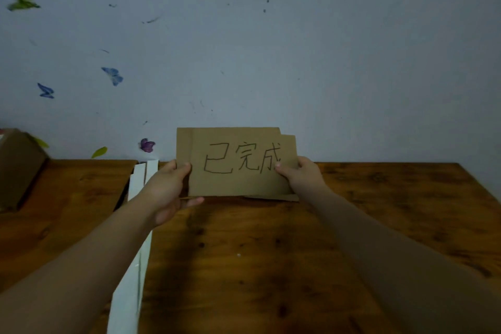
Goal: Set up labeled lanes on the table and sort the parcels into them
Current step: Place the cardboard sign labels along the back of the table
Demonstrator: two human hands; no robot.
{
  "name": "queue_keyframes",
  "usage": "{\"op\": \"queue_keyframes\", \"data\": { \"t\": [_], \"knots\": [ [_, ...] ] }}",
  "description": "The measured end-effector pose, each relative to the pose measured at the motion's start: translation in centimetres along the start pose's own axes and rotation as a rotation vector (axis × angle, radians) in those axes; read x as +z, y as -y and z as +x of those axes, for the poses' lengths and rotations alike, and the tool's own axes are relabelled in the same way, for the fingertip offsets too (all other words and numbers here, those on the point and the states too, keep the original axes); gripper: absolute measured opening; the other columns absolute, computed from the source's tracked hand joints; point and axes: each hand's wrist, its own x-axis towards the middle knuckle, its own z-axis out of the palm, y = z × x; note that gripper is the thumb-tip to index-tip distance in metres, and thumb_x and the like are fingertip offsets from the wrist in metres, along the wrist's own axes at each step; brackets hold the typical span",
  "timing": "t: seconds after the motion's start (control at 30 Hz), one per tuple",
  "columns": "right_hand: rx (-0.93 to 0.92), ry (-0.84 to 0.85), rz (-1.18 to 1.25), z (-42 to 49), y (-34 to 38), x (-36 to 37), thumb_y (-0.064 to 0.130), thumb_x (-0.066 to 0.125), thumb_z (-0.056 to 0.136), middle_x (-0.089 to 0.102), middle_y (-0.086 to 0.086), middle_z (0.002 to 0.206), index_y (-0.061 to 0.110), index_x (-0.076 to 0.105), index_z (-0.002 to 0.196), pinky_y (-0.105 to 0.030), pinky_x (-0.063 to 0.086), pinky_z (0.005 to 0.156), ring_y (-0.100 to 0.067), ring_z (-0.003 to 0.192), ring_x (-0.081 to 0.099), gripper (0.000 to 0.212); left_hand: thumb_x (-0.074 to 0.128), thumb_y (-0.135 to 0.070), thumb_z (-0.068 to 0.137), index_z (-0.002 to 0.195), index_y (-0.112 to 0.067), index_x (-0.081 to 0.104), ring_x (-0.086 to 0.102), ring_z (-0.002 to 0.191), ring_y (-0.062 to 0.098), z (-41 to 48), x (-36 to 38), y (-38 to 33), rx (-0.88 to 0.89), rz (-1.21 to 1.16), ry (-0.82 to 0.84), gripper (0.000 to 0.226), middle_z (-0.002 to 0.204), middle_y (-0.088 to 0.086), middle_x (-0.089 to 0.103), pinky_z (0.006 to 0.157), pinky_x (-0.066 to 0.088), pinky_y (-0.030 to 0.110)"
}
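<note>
A brown cardboard label [235,149] with handwritten black characters stands upright near the far edge of the wooden table [271,252], close to the wall. My left hand [168,192] grips its lower left corner and my right hand [301,175] grips its lower right edge. Its bottom edge rests on or just above the tabletop. A white strip [135,225] runs lengthwise down the table to the left of the label, passing under my left forearm.
A brown cardboard box [19,168] sits at the far left of the table. Behind the table is a pale wall [298,49] with butterfly stickers [113,75]. A gap [122,192] splits two tabletops beside the strip.
</note>
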Motion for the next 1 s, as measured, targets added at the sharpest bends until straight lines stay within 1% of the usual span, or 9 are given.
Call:
{"op": "queue_keyframes", "data": {
  "t": [0.13,0.27,0.33,0.43,0.5,0.6,0.7,0.93,1.0],
  "knots": [
    [-0.003,-0.008,-0.034,1.0,-0.3,-5.8,0.027,0.058,0.094,0.058,-0.004,0.118,0.011,0.050,0.128,-0.037,0.049,0.089,-0.023,0.105,0.055,0.038,0.036,-0.024,0.102,0.120,-0.023,0.049,0.064,0.093,0.025,-0.7,5.3,0.2,0.027,0.042,-0.021,0.022,0.107,0.007,0.064,0.054,0.056,0.031],
    [-0.012,0.018,-0.059,3.9,-1.7,-12.9,0.031,0.049,0.098,0.056,-0.003,0.116,0.014,0.049,0.128,-0.039,0.049,0.088,-0.023,0.106,0.055,0.033,0.037,-0.023,0.102,0.117,-0.019,0.049,0.064,0.080,0.026,-0.1,12.4,1.0,0.040,0.030,-0.091,0.020,0.101,0.013,0.064,0.055,0.056,0.032],
    [0.015,-0.001,-0.045,5.7,-3.0,-16.6,0.031,0.045,0.099,0.056,-0.005,0.118,0.019,0.048,0.122,-0.041,0.050,0.085,-0.027,0.107,0.055,0.026,0.036,-0.022,0.102,0.117,-0.016,0.048,0.065,0.072,0.026,0.3,15.9,1.7,0.057,0.031,-0.108,0.021,0.098,0.014,0.064,0.060,0.052,0.036],
    [0.040,-0.090,-0.038,8.2,-4.3,-21.9,0.029,0.043,0.100,0.056,-0.008,0.122,0.017,0.047,0.123,-0.048,0.047,0.095,-0.029,0.111,0.054,0.026,0.033,-0.021,0.103,0.117,-0.012,0.045,0.068,0.063,0.027,1.0,19.1,2.5,0.095,0.016,-0.178,0.020,0.101,0.018,0.063,0.064,0.050,0.039],
    [0.068,-0.163,-0.054,9.9,-5.2,-24.9,0.027,0.044,0.100,0.054,-0.010,0.126,0.013,0.045,0.131,-0.052,0.045,0.099,-0.031,0.116,0.052,0.034,0.035,-0.022,0.103,0.120,-0.010,0.045,0.067,0.068,0.031,1.4,19.6,2.8,0.097,-0.003,-0.252,0.023,0.107,0.021,0.062,0.063,0.052,0.041],
    [0.101,-0.226,-0.094,12.2,-7.1,-28.0,0.023,0.044,0.099,0.054,-0.011,0.128,0.012,0.044,0.134,-0.051,0.047,0.096,-0.032,0.116,0.052,0.036,0.037,-0.025,0.102,0.120,-0.014,0.045,0.066,0.075,0.034,1.8,19.1,3.3,0.084,-0.039,-0.332,0.023,0.114,0.023,0.058,0.059,0.053,0.040],
    [0.161,-0.232,-0.154,13.7,-9.4,-29.1,0.021,0.043,0.099,0.052,-0.011,0.131,0.012,0.043,0.137,-0.053,0.046,0.097,-0.034,0.117,0.051,0.039,0.036,-0.025,0.102,0.119,-0.019,0.045,0.065,0.076,0.034,2.2,19.0,3.7,0.078,-0.039,-0.366,0.020,0.108,0.020,0.059,0.059,0.052,0.039],
    [0.254,-0.205,-0.324,16.8,-14.3,-29.0,0.010,0.040,0.097,0.050,-0.012,0.133,0.014,0.038,0.140,-0.047,0.042,0.095,-0.035,0.122,0.046,0.044,0.036,-0.023,0.102,0.121,-0.016,0.044,0.066,0.086,0.038,4.7,20.1,5.2,0.060,-0.035,-0.375,0.021,0.111,0.022,0.059,0.074,0.052,0.046],
    [0.262,-0.199,-0.382,17.9,-15.2,-29.1,0.009,0.041,0.096,0.049,-0.012,0.135,0.014,0.038,0.141,-0.048,0.043,0.098,-0.034,0.123,0.046,0.046,0.036,-0.023,0.102,0.120,-0.018,0.044,0.066,0.086,0.036,5.3,20.5,5.6,0.046,-0.024,-0.382,0.020,0.109,0.022,0.059,0.078,0.051,0.046]
  ]
}}
